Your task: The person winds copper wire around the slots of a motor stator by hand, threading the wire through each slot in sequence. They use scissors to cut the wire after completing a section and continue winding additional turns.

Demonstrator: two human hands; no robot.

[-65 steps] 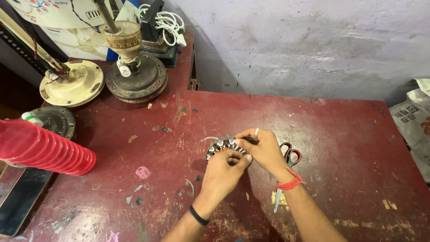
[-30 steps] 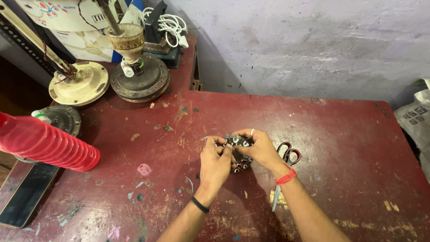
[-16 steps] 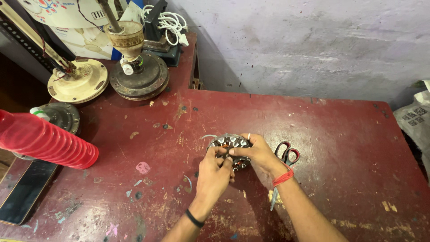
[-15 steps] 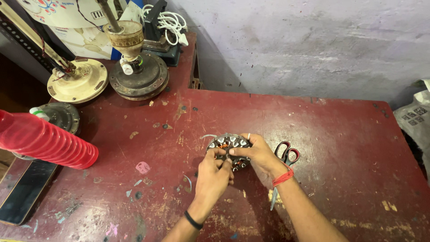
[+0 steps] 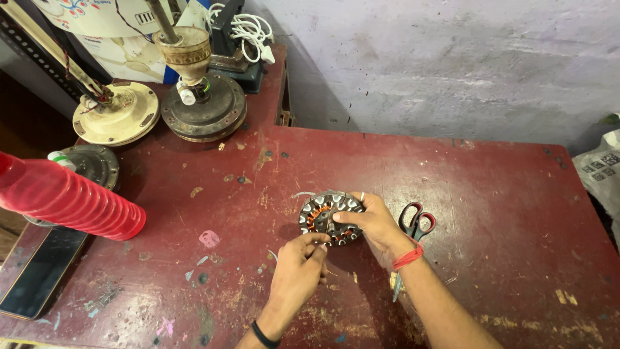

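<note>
Red table, half-hidden stator under hand

So the left hand has pulled back off the round motor stator, it was right up on it half a second ago and now sits just below it, fingertips pinched, maybe on a thin wire. That leaves the copper windings uncovered, and only the right hand grips the stator.

The stator is set mid-bench. Scissors are laid just right of it, the ribbed bottle well left, the phone left and nearer, the fan motors behind-left.
</note>
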